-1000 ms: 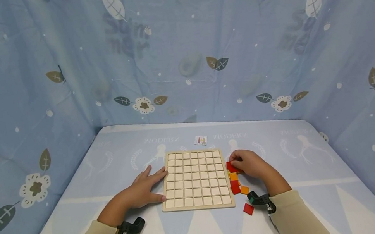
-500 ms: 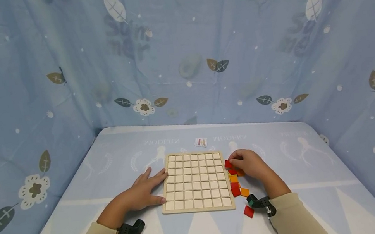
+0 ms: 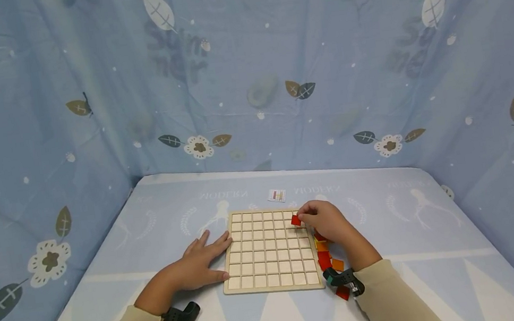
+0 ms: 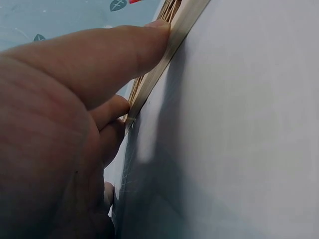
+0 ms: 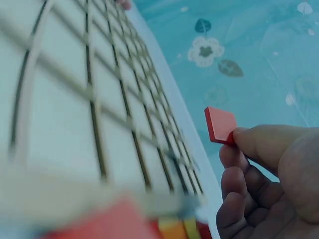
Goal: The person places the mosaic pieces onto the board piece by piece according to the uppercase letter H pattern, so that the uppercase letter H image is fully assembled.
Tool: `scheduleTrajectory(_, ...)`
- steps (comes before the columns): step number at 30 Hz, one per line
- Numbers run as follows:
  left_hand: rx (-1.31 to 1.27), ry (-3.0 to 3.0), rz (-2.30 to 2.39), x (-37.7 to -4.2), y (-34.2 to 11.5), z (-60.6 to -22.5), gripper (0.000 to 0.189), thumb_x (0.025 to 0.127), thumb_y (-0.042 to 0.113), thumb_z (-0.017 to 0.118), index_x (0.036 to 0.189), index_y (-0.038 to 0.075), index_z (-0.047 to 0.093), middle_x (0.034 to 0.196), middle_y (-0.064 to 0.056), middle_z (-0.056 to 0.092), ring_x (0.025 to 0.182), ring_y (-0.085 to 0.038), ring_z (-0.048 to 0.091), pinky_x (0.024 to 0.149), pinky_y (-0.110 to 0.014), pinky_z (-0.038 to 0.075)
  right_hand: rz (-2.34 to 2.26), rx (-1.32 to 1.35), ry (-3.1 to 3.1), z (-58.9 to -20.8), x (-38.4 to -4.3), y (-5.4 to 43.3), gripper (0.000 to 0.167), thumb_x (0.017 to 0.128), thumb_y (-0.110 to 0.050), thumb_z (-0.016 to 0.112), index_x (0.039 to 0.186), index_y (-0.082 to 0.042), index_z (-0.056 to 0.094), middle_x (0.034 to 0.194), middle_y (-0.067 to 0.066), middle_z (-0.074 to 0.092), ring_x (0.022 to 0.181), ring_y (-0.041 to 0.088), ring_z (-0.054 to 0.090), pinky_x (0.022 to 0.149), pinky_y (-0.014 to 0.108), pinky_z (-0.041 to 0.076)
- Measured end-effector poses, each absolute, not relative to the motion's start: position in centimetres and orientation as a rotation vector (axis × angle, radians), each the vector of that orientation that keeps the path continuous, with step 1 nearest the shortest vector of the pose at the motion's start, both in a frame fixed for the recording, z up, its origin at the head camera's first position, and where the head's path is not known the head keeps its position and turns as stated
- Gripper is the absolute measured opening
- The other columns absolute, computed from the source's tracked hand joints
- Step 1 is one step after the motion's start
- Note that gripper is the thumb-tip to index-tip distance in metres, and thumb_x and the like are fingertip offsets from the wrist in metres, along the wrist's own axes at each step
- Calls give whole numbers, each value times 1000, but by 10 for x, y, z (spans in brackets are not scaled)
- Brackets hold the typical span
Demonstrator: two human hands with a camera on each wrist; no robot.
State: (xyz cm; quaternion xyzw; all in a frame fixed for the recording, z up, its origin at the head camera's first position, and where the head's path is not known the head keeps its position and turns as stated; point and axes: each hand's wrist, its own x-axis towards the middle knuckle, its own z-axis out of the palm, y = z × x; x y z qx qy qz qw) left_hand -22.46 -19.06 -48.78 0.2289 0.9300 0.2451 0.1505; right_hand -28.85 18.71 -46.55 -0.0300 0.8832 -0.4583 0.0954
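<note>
A square wooden grid board (image 3: 270, 251) lies on the table, its cells all pale wood. My right hand (image 3: 324, 219) pinches a small red square tile (image 5: 221, 124) by one edge between thumb and fingers. In the head view that tile hangs over the board's far right corner. At the board's left edge rests my left hand (image 3: 199, 264), fingers spread, with thumb and fingertips touching the frame. The left wrist view shows the thumb (image 4: 119, 50) against the wooden rim (image 4: 172, 57).
Along the board's right side lies a loose pile of red tiles (image 3: 324, 260) and orange tiles (image 3: 338, 265), partly under my right forearm. One red tile (image 3: 343, 293) sits nearer the front. Behind the board is a small printed card (image 3: 277, 196). Patterned curtains (image 3: 246, 76) enclose the table.
My right hand has drawn the red tile out of the pile, then up and left over the board's far right corner. The left hand stays where it was.
</note>
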Motion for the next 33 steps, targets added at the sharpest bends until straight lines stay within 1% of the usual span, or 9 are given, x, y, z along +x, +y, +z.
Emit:
scheduleTrajectory(2, 653, 2673, 702, -225, -190, -488, 91, 93, 54, 75, 167, 29, 29, 176, 11, 14, 162, -42, -9, 126, -68, 0, -1366, -102, 2618, -463, -290, 181, 11, 103, -32, 69, 109, -23, 74, 99, 8, 66, 71, 26, 53, 61, 35, 49)
scheduleTrajectory(6, 648, 2677, 713, -225, -190, -488, 91, 92, 54, 76, 167, 30, 30, 176, 11, 16, 162, -42, -8, 125, -69, 1, -1382, -126, 2634, -458, -292, 168, 10, 103, -31, 69, 107, -23, 74, 109, 2, 68, 92, 28, 58, 71, 37, 50)
scheduleTrajectory(10, 653, 2671, 717, -223, -190, -488, 92, 91, 55, 76, 167, 30, 30, 176, 10, 17, 162, -43, -8, 125, -70, 1, -1422, -136, 2599, -458, -293, 155, 10, 104, -29, 68, 105, -22, 75, 110, 3, 69, 97, 29, 60, 76, 40, 49)
scheduleTrajectory(12, 657, 2670, 710, -222, -191, -489, 93, 91, 55, 76, 167, 29, 30, 176, 10, 17, 162, -44, -8, 125, -70, 1, -1429, -145, 2586, -459, -293, 148, 10, 104, -29, 68, 105, -21, 75, 111, 2, 69, 99, 27, 60, 79, 40, 50)
scheduleTrajectory(15, 669, 2677, 712, -222, -192, -490, 92, 91, 55, 76, 167, 29, 31, 176, 10, 17, 162, -44, -8, 125, -69, 1, -1422, -176, 2600, -458, -294, 138, 10, 104, -28, 67, 106, -21, 75, 109, 1, 70, 99, 25, 61, 82, 40, 51)
scheduleTrajectory(18, 674, 2685, 716, -223, -192, -489, 92, 91, 56, 76, 167, 29, 30, 175, 10, 17, 162, -42, -8, 126, -67, 0, -1412, -206, 2617, -456, -297, 129, 10, 105, -28, 67, 106, -21, 74, 108, 0, 70, 97, 25, 62, 80, 41, 51)
scheduleTrajectory(25, 669, 2681, 710, -224, -191, -488, 92, 91, 56, 76, 166, 28, 32, 175, 9, 19, 162, -44, -7, 126, -69, 1, -1425, -226, 2592, -461, -300, 113, 11, 105, -27, 66, 106, -20, 74, 110, 0, 70, 97, 23, 60, 82, 41, 49)
scheduleTrajectory(28, 660, 2679, 714, -225, -190, -487, 92, 91, 55, 76, 166, 28, 32, 176, 9, 18, 162, -44, -7, 125, -69, 1, -1450, -212, 2595, -463, -301, 104, 10, 105, -26, 66, 104, -21, 74, 105, 0, 70, 92, 24, 59, 78, 40, 49)
scheduleTrajectory(33, 645, 2675, 716, -225, -191, -487, 92, 90, 56, 77, 166, 30, 31, 175, 12, 18, 162, -42, -8, 125, -70, 1, -1496, -192, 2604, -469, -300, 88, 8, 104, -23, 67, 103, -19, 73, 100, 2, 70, 81, 23, 60, 67, 35, 50)
